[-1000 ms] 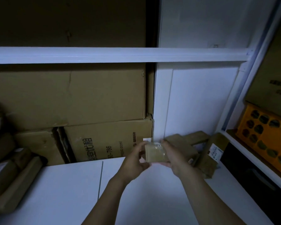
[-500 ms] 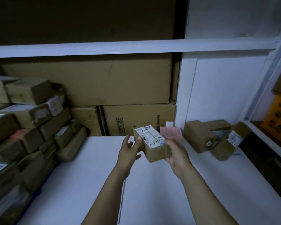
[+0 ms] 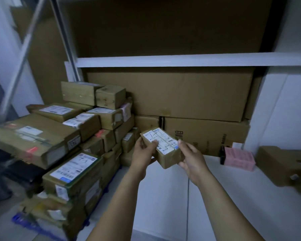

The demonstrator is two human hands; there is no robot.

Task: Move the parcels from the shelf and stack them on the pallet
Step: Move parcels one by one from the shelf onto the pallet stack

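A small brown parcel (image 3: 165,148) with a white label on top is held between both hands above the white shelf (image 3: 215,185). My left hand (image 3: 142,153) grips its left end, thumb on the label. My right hand (image 3: 192,160) grips its right end. At the left a tall stack of taped parcels (image 3: 73,146) stands on a blue pallet (image 3: 19,221), only a corner of which shows. At the right edge another brown parcel (image 3: 276,164) lies on the shelf.
Large flat cardboard boxes (image 3: 189,96) stand against the back of the shelf. A pink packet (image 3: 238,158) lies on the shelf at the right. A white shelf board (image 3: 181,60) runs overhead. A metal upright (image 3: 19,61) slants at the far left.
My view has swung left, so the parcel stack fills the left side. Both hands carried the small parcel away from the shelf's right corner toward the stack, label now facing up.
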